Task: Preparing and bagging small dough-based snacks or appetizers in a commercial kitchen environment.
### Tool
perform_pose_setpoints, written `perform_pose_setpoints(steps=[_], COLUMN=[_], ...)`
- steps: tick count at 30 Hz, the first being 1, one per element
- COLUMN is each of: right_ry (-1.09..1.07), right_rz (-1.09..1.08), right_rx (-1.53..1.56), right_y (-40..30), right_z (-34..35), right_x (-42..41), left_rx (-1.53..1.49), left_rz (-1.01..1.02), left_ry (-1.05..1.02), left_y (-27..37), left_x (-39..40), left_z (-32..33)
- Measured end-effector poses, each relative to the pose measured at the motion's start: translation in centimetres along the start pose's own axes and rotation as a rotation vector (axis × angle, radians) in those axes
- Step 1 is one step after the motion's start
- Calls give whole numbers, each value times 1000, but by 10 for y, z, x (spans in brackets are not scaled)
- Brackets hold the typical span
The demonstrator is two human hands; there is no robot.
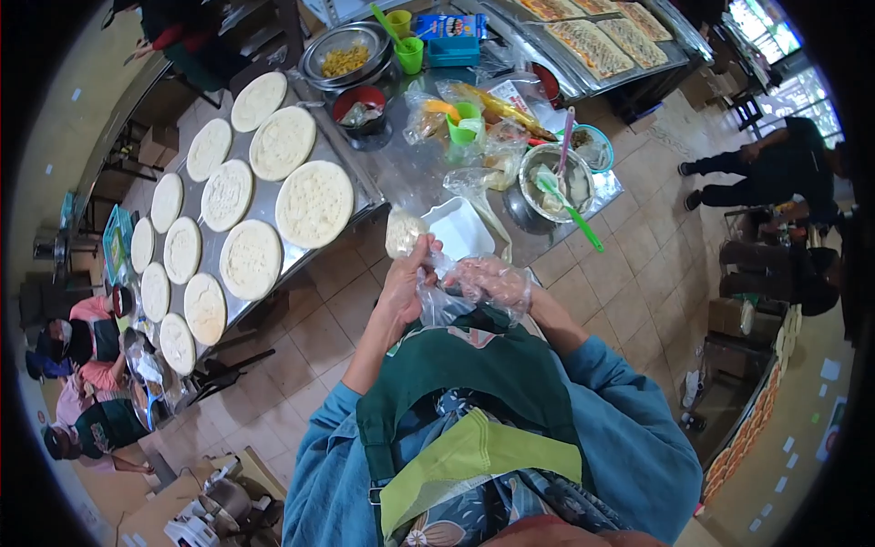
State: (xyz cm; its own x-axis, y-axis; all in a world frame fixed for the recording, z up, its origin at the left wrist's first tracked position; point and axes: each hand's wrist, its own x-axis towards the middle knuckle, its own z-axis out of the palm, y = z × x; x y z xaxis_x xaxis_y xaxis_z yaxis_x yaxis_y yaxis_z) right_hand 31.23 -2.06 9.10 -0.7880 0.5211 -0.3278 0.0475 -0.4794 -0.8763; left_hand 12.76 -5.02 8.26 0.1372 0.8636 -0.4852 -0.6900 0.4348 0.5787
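Note:
My left hand (409, 277) grips the gathered neck of a clear plastic bag (405, 232), whose bulging end holds a pale, crumbly or shredded filling. Loose plastic hangs below the fingers. My right hand (491, 279), inside a clear disposable plastic glove, pinches the same bag's loose plastic close beside the left; its fingertips are partly hidden. Just beyond both hands, a white foam tray (459, 229) lies at the near edge of the metal table (417, 167). To its right stands a metal pot (526, 205) of white cream with a green spatula (581, 222) and a purple-handled utensil (567, 140).
Several round flat dough bases (314, 204) cover a metal table at left. Bowls, plastic bags and a green cup (465, 123) crowd the middle table. Topped rectangular flatbreads (589, 48) lie at the back right. Other people stand left and right; a mixer (222, 506) is at lower left.

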Motion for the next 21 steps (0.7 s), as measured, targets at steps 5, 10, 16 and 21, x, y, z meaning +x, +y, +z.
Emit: perform_pose_setpoints(steps=[5, 10, 16, 21], right_ry=[-31, -145, -272, -300], right_rz=[-24, 0, -431, -113], right_rx=[410, 446, -95, -527], right_y=[21, 17, 18, -51], right_z=[-5, -15, -58, -69], right_x=[-2, 8, 23, 39], left_rx=[289, 886, 1821, 2010], left_rz=[77, 175, 718, 929], left_ry=[-62, -314, -626, -517], left_y=[30, 49, 71, 80], left_x=[-12, -31, -72, -68], left_z=[19, 37, 66, 77])
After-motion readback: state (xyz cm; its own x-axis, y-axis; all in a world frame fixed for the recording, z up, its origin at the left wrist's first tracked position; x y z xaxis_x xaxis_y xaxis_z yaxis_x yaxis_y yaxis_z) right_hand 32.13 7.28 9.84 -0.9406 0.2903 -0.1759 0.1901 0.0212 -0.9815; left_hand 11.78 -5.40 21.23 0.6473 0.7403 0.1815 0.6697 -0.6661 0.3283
